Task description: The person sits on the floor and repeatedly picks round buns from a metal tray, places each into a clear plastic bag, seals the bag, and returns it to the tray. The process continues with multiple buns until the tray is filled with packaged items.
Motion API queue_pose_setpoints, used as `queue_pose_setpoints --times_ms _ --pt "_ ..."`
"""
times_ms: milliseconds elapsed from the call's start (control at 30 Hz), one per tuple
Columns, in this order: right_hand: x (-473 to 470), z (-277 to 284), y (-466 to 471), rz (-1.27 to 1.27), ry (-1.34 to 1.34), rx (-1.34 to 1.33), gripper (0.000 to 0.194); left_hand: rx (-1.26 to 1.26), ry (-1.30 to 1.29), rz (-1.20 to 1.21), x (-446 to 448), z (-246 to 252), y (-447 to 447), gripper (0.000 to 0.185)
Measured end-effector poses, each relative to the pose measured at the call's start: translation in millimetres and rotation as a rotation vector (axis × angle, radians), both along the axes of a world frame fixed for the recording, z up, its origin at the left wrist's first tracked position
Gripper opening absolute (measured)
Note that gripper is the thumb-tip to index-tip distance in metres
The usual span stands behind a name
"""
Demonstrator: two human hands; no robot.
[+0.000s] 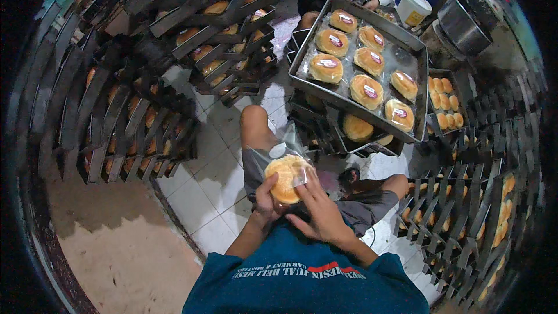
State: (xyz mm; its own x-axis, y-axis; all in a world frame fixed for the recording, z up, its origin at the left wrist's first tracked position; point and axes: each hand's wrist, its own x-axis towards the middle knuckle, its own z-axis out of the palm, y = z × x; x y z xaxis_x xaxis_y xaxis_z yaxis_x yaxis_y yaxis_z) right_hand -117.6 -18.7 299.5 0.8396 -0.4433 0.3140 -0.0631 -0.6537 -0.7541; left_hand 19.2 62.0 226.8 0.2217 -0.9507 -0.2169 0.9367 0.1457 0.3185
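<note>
A round bread bun point(285, 179) lies inside a clear plastic bag point(293, 137) held over my lap. My left hand point(267, 198) grips the bun's left side, thumb on top. The fingers of my right hand point(317, 207) rest on the bag at the bun's right side. Beyond my hands, a metal baking tray point(357, 112) holds several bagged buns point(366, 91) with small labels, resting on stacked trays. A larger bare-looking bun point(358, 127) shows in a tray beneath it.
Stacked bread trays point(144, 139) stand at the left, more point(218, 52) at the upper left, others point(453, 209) at the right. A co-worker's hand point(372, 3) is at the labelled tray's far edge. A white bucket point(413, 8) and metal pot point(464, 26) stand at the upper right.
</note>
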Motion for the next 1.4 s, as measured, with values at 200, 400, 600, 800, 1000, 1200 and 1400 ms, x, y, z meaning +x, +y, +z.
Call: queue_pose_setpoints --times_ms 200,400,600,800,1000,1200,1400 --pt "0 -14 -18 0.061 0.095 0.012 0.068 -0.147 0.278 -0.018 1 -11 -19 0.058" --pt "-6 -31 -16 -0.041 0.166 -0.221 0.048 0.142 0.044 -0.052 -1 -11 -35 0.063" --pt "6 -44 -36 -0.175 0.248 -0.387 0.035 0.101 0.038 -0.203 -14 -21 -40 0.084" --pt "1 -35 -33 -0.095 0.235 -0.500 0.034 0.060 0.160 -0.091 -25 -14 -40 0.101" --pt "28 1 -50 0.003 0.223 -0.270 0.037 0.317 -0.141 0.150 10 5 -85 0.092" --pt "41 41 -75 0.121 0.205 0.131 0.038 -0.163 0.189 0.085 43 17 -100 0.087" --pt "44 -2 -54 -0.022 -0.079 0.183 0.033 0.056 0.042 0.246 47 39 -96 0.079"
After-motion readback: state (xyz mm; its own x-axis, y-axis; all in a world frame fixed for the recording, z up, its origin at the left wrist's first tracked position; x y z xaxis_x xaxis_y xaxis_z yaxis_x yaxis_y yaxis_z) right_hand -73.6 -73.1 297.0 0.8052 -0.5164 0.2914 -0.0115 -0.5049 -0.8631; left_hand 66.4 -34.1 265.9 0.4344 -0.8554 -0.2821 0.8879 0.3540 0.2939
